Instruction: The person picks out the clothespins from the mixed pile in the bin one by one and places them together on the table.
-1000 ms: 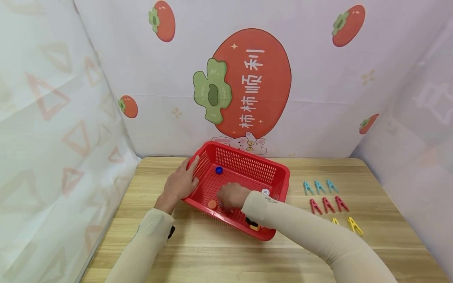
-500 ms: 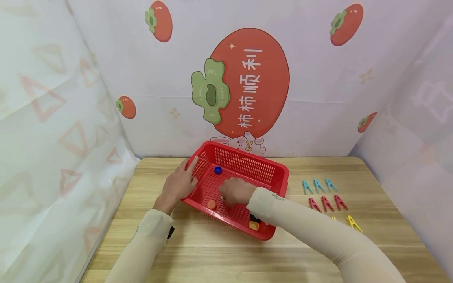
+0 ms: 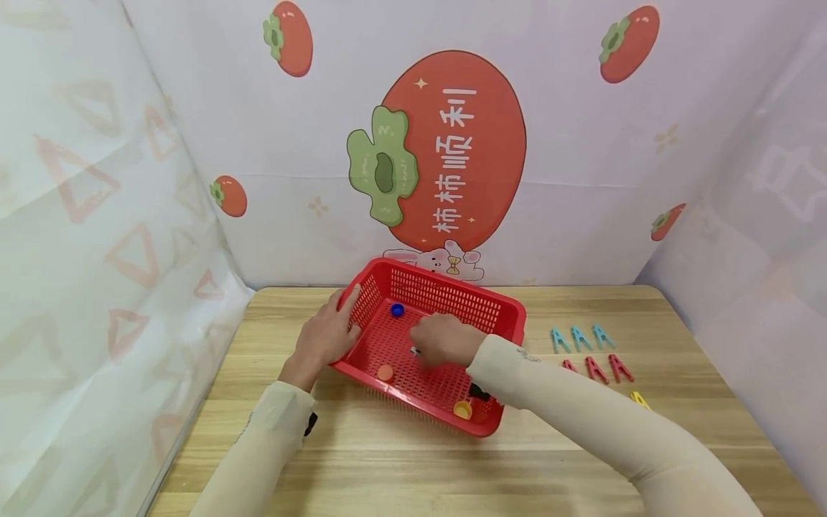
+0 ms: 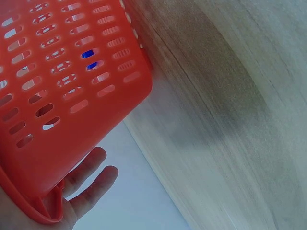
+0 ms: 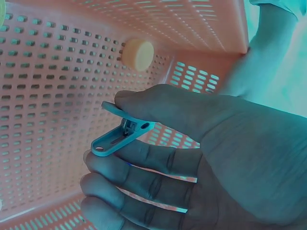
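My left hand [image 3: 323, 334] grips the left rim of a red plastic basket [image 3: 446, 296]; in the left wrist view its fingers [image 4: 98, 191] curl past the rim. Inside the basket, my right hand [image 3: 446, 341] pinches a clothespin [image 5: 122, 134] between thumb and fingers. That clothespin looks pale blue, though the right wrist view is colour-tinted. A blue cap [image 3: 397, 309] lies in the far left corner of the basket. An orange cap [image 3: 385, 373] is by the near wall, and a yellow cap [image 3: 462, 409] sits in the near right corner.
On the wooden table [image 3: 362, 459], right of the basket, lie rows of clothespins: turquoise [image 3: 579, 337], red [image 3: 596, 370] and yellow [image 3: 639, 400]. My right sleeve [image 3: 581, 402] covers part of the rows. A printed cloth wall [image 3: 568, 237] rises behind the table.
My right hand has moved right and slightly away inside the basket with the clothespin. The yellow cap now shows more fully, while a white round piece at right is now hidden. The left hand stays put.
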`<state>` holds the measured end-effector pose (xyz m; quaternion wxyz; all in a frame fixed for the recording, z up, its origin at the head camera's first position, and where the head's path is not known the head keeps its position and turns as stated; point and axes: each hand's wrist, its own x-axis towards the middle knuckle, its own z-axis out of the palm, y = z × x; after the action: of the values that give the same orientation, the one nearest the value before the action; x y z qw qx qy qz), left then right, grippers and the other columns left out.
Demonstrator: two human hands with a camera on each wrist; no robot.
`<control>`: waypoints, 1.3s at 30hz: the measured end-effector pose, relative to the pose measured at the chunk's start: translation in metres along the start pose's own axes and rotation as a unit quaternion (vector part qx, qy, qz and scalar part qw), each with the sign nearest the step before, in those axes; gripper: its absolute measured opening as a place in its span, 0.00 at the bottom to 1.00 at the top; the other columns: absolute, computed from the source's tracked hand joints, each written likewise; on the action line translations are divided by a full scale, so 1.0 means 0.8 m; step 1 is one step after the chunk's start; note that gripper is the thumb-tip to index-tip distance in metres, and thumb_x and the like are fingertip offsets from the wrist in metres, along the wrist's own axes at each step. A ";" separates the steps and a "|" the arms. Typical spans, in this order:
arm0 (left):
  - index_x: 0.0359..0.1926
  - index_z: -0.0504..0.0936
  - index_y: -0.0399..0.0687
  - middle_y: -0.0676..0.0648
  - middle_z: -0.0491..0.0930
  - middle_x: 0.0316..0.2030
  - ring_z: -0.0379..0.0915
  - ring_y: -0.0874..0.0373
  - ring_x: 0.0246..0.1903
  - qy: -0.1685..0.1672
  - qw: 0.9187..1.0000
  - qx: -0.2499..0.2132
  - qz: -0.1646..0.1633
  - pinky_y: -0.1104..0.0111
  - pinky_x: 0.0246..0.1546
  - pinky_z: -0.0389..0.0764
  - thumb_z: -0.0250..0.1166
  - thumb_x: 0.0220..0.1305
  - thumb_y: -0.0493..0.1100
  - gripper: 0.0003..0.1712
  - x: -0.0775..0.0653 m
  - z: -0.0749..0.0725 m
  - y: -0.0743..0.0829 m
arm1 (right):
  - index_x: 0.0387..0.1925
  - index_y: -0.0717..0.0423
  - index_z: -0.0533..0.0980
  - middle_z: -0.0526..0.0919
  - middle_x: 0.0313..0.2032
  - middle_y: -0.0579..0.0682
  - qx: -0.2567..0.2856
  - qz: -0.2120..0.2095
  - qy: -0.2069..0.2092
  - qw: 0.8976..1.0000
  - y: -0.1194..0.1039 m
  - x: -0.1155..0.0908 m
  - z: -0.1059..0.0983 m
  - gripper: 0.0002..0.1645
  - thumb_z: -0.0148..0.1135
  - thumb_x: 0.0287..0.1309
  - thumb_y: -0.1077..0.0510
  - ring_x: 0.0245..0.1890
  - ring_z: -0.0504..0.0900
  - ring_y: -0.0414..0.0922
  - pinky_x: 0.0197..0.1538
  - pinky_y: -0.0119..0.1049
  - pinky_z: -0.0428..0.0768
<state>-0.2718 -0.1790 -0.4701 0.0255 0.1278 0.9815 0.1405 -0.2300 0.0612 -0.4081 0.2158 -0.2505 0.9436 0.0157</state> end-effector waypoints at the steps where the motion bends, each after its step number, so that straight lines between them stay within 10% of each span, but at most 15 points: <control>1: 0.90 0.48 0.58 0.34 0.56 0.83 0.75 0.37 0.62 0.000 1.000 0.000 0.000 0.41 0.56 0.88 0.62 0.77 0.47 0.49 0.000 0.000 0.000 | 0.40 0.49 0.87 0.83 0.27 0.44 0.001 0.001 0.001 1.000 0.001 -0.001 -0.001 0.06 0.74 0.69 0.51 0.28 0.79 0.42 0.35 0.32 0.84; 39: 0.90 0.46 0.60 0.35 0.55 0.84 0.74 0.36 0.65 -0.003 1.000 -0.007 -0.004 0.39 0.59 0.85 0.62 0.77 0.47 0.50 0.001 0.003 0.000 | 0.40 0.55 0.86 0.85 0.26 0.47 0.076 0.043 0.095 0.992 0.075 -0.082 -0.030 0.10 0.78 0.61 0.56 0.23 0.82 0.42 0.34 0.35 0.90</control>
<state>-0.2727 -0.1778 -0.4719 0.0296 0.1245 0.9809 0.1465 -0.2167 0.1408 -0.3638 0.1427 -0.1927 0.9682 -0.0708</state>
